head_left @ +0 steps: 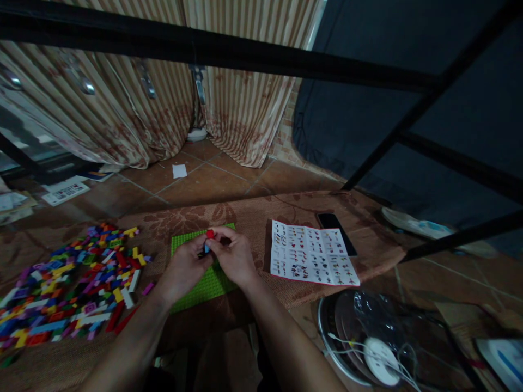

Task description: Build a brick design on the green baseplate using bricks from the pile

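Note:
Over a green studded baseplate (223,280), my two hands meet around a small build of toy bricks (207,248), with light blue and dark parts showing. A red brick (210,234) forms its top. My left hand (188,267) is closed on the build from the left side. From the right, my right hand (233,253) pinches it with thumb and fingers. Much of the build is hidden by the fingers. To the left lies a wide pile of loose bricks (77,288) in many colours.
Right of the baseplate lies a printed instruction sheet (312,253), partly over a dark phone (333,222). A patterned cloth (253,212) covers the surface. At the lower right stands a round metal-rimmed object (327,332) with a white power strip (382,359). Black metal bars (245,60) cross above.

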`<state>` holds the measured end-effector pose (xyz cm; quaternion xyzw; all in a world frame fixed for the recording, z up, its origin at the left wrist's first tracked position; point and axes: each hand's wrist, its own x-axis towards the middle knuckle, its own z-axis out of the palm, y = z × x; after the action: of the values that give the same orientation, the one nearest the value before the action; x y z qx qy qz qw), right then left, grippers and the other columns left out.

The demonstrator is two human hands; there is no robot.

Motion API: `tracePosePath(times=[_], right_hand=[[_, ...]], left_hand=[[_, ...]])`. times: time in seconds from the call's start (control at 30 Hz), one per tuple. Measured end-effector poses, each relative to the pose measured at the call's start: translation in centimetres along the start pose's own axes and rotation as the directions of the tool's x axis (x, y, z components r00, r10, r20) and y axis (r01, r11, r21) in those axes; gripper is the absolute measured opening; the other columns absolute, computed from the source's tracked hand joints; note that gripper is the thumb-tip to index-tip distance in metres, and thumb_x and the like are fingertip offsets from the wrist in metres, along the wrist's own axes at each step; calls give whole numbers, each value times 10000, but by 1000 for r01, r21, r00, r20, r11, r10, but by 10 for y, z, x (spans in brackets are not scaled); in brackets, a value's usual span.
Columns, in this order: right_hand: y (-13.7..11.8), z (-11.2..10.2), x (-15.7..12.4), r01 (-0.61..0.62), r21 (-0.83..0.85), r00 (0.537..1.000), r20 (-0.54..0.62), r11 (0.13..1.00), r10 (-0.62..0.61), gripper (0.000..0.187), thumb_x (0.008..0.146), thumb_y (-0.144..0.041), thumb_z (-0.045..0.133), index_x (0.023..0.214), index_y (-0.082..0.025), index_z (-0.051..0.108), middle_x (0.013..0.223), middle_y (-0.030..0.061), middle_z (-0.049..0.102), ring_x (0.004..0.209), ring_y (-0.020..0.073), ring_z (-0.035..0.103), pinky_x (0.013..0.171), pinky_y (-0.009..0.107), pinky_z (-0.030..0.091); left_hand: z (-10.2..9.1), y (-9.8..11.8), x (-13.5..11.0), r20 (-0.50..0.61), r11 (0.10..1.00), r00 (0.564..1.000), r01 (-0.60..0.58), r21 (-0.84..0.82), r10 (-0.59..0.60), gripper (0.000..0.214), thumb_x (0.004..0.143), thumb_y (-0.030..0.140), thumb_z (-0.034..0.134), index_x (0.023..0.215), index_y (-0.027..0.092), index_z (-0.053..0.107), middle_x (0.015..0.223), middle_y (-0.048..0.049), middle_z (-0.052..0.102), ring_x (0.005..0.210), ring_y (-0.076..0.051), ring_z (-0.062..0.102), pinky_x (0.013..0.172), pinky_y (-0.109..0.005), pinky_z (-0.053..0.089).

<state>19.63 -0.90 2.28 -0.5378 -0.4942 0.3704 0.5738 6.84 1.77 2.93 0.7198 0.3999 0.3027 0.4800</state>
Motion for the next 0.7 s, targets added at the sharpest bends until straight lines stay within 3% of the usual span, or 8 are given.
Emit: tracePosePath(times=[0.13,0.27,0.53,0.7], right_hand=[[0,-2,2,-36,-19,999,-13,999,36,201,774,-281,650,956,-236,725,772,-24,636,711,131,576,687,251,470],[1,-2,2,-53,20,999,2,998,53,211,770,-280,655,964,-236,725,710,-38,598,639,122,547,617,243,453],[3,2,3,-85,107,996,42,991,81,203,738,-281,678,931,-236,727,692,-43,613,634,114,551,623,236,470],[3,1,5,-126,173,991,-11,977,130,230,673,-275,721,897,-222,707,662,-57,594,593,104,547,600,232,474]], left_hand=[[0,6,1,18,994,999,32,-108,-30,446,731,224,643,1175,192,640,1074,-51,725,1042,-236,653,983,-389,474],[-3,9,2,-55,984,995,76,-163,-86,460,715,289,677,1160,178,651,1116,-76,711,1053,-255,643,982,-412,473],[-5,16,3,-87,963,987,111,-247,-136,477,674,431,751,1071,173,685,1073,-83,724,1005,-261,660,873,-386,539],[-5,11,2,-127,948,979,115,-297,-158,556,629,422,806,1102,162,674,1086,-91,722,973,-251,673,873,-382,543]])
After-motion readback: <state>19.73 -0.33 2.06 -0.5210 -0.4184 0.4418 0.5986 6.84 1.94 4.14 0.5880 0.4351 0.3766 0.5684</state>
